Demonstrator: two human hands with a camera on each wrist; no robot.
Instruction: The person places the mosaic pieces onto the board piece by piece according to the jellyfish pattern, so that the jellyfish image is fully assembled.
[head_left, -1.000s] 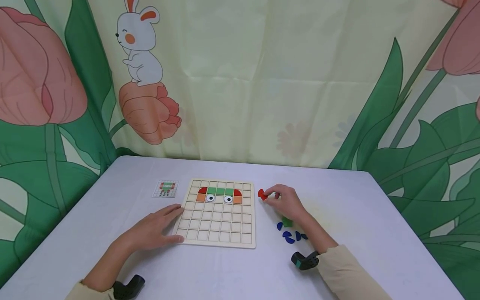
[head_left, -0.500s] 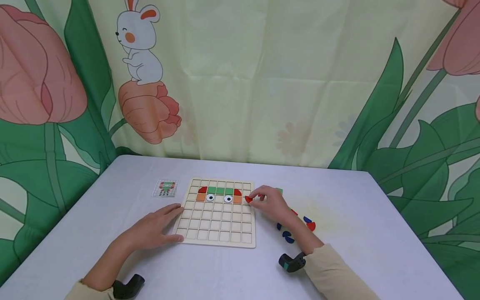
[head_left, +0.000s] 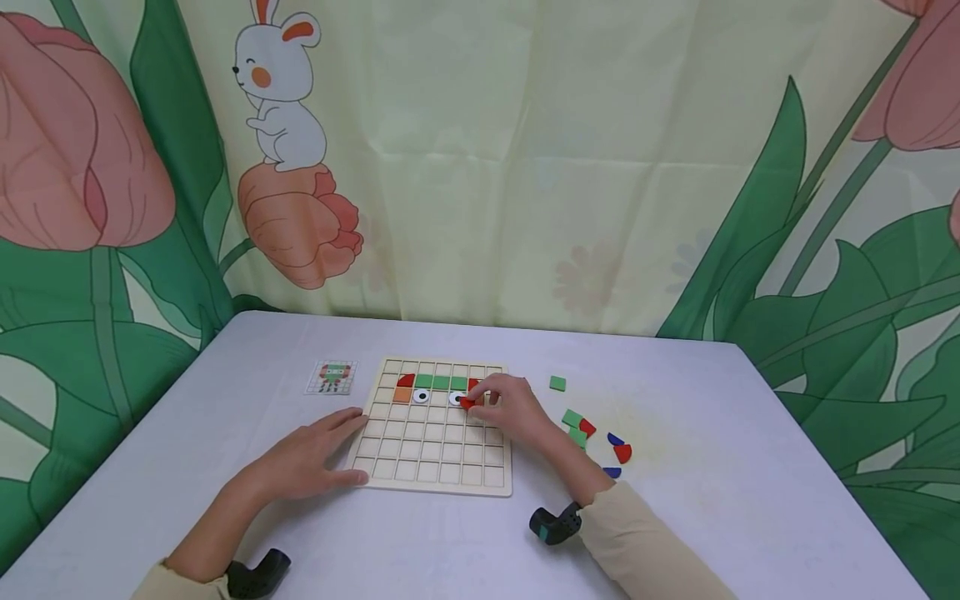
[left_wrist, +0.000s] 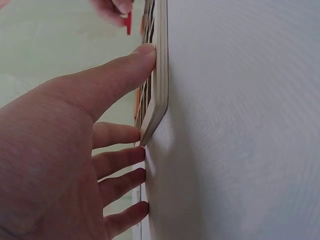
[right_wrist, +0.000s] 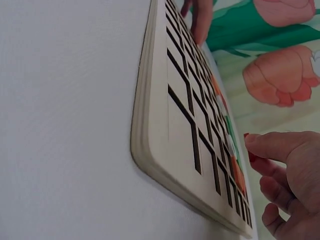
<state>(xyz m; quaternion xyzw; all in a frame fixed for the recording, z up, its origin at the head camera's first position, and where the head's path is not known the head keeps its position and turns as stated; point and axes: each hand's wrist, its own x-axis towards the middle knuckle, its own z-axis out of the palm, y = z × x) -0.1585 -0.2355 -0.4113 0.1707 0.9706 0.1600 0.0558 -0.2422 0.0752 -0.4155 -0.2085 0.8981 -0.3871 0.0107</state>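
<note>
A wooden grid board [head_left: 431, 454] lies mid-table with a row of green squares [head_left: 441, 382], a red quarter-circle [head_left: 406, 381], an orange square [head_left: 402, 395] and two eye discs [head_left: 422, 396] set in its upper cells. My right hand [head_left: 513, 408] pinches a small red piece [head_left: 467, 403] between thumb and forefinger, over the board beside the right-hand eye disc. In the right wrist view that red piece [right_wrist: 250, 155] is held just above the board's surface. With fingers extended, my left hand [head_left: 311, 457] rests at the board's left edge, its thumb touching the rim.
Loose green squares [head_left: 557, 383], red pieces [head_left: 622, 453] and blue half-circles [head_left: 615, 438] lie right of the board, some behind the right forearm. A small picture card [head_left: 331, 377] lies at the upper left. A printed curtain [head_left: 480, 167] hangs behind the table.
My right hand has carried the red piece leftward from beside the board to over its upper right cells. Loose pieces behind that arm have come into view. My left hand has stayed still.
</note>
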